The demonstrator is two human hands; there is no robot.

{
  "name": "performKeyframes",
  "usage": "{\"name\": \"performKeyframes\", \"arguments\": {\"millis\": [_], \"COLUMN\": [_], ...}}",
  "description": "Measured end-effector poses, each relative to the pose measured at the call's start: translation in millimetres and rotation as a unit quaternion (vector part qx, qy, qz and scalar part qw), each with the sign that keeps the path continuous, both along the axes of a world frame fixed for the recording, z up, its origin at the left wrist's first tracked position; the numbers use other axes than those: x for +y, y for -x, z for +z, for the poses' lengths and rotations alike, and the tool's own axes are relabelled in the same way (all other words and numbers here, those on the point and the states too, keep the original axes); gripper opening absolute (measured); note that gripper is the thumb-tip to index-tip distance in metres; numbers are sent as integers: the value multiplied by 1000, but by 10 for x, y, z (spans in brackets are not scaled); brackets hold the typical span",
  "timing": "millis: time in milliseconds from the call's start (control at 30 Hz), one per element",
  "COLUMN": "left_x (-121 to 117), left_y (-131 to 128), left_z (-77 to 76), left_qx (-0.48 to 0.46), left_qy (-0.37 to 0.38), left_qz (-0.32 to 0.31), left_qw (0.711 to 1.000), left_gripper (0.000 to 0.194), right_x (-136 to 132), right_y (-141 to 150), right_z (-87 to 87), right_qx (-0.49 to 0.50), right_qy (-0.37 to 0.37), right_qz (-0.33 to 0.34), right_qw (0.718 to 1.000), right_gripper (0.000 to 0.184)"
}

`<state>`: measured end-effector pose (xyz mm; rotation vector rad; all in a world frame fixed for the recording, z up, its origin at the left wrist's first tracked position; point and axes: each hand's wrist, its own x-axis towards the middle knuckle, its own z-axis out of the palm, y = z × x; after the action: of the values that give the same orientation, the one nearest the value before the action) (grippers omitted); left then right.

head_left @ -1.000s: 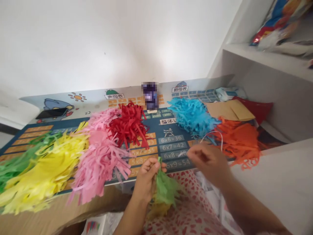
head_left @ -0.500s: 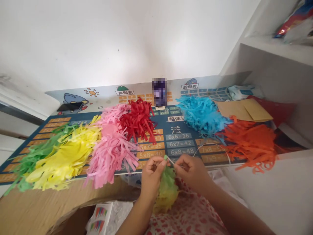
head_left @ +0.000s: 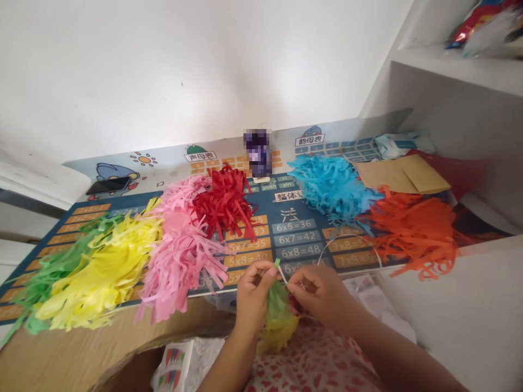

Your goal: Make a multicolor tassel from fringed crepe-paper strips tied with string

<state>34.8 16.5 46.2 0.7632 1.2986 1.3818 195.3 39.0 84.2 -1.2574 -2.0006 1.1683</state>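
Observation:
My left hand (head_left: 253, 291) is closed around the top of a green and yellow paper tassel (head_left: 279, 321) that hangs down over my lap. My right hand (head_left: 316, 291) pinches a thin white string (head_left: 347, 239) right beside the tassel's green tip; the string loops up over the mat and back down. Both hands touch at the tassel's neck, just below the front edge of the printed mat (head_left: 294, 239).
Piles of fringed paper lie on the mat: green (head_left: 53, 267), yellow (head_left: 102, 267), pink (head_left: 180, 250), red (head_left: 224, 201), blue (head_left: 330, 188), orange (head_left: 412, 228). Brown envelopes (head_left: 402, 174) lie at the back right. A white shelf unit (head_left: 457, 109) stands on the right, and a small box (head_left: 171, 365) sits below.
My right hand has come in from the right with the string and now meets my left hand at the tassel's top. The view has shifted a little.

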Motion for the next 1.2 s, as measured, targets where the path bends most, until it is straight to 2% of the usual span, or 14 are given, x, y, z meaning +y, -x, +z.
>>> {"name": "performKeyframes", "arguments": {"millis": [167,367,500,633,733,833,933,1033,1133,1200], "left_x": [2,10,11,-5,-40,-87,-121,-129,-125,-123], "left_y": [-4,-7,-8,-20,-29,-19,-8,-44,-105,-105], "left_z": [-16,8,7,31,42,18,-20,-46,-52,-46], "left_qx": [-22,-121,-122,-21,96,206,294,323,308,310], "left_qy": [13,61,61,10,-25,-66,-95,-108,-116,-122], "left_qz": [-3,-38,-44,-57,-55,-45,-71,-97,-111,-128], "left_qw": [1000,990,990,998,994,975,948,935,938,934], "left_gripper": [28,29,28,22,22,34,39,39,40,39], "right_x": [17,4,15,42,49,57,66,63,71,115], "right_y": [10,41,54,68,60,23,3,26,-38,-222], "right_z": [-42,-68,-115,-178,-192,-197,-228,-260,-214,-106], "right_qx": [6,30,40,23,17,6,-32,-50,0,95], "right_qy": [-6,-17,-6,-4,13,3,-111,-216,-183,-80], "right_qz": [-31,-93,-83,-64,-36,10,9,-11,-29,-62], "right_qw": [999,995,996,998,999,1000,993,975,983,990], "right_gripper": [18,19,19,11,32,16,21,24,25,25]}}
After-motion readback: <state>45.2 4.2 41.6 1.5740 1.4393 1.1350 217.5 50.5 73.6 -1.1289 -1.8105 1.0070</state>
